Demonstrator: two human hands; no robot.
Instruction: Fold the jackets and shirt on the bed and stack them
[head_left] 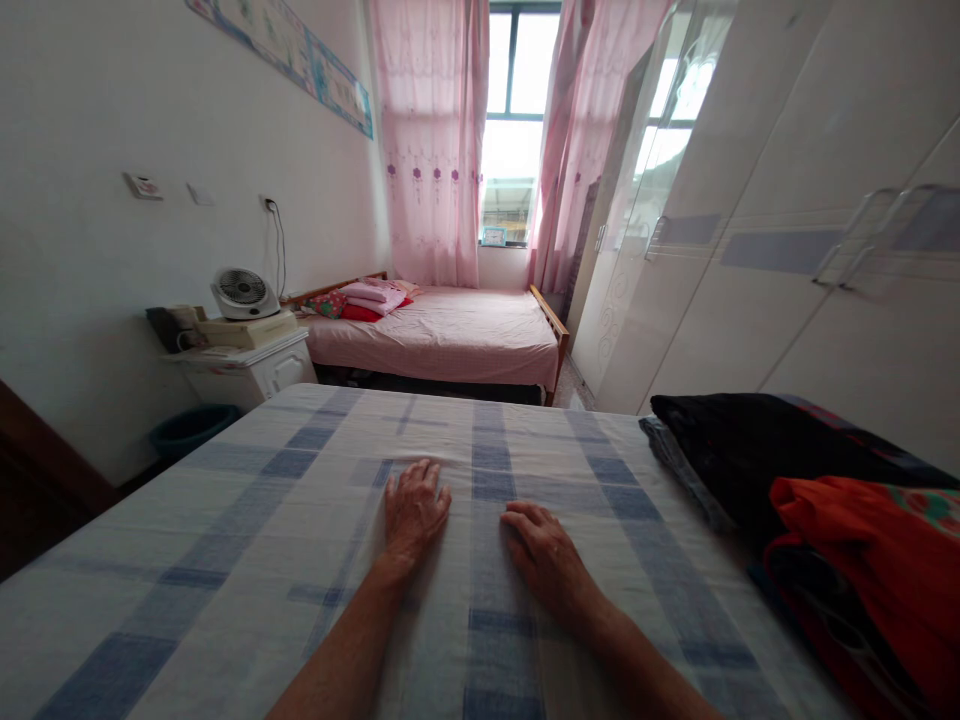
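A white bed sheet with blue checks covers the near bed, lying mostly smooth with faint creases. My left hand rests palm down on it, fingers stretched toward the far edge. To its right, my right hand also lies on the sheet, fingers extended and slightly bent, pointing forward and left. The two hands are apart, with a strip of sheet showing between them. Neither holds anything. On the right side of the bed lie a black folded garment and an orange-red cloth with a green pattern.
Beyond stands a second bed with pink bedding and folded pink cloths. A small fan sits on a white nightstand, above a dark basin. White wardrobes line the right; pink curtains flank the window.
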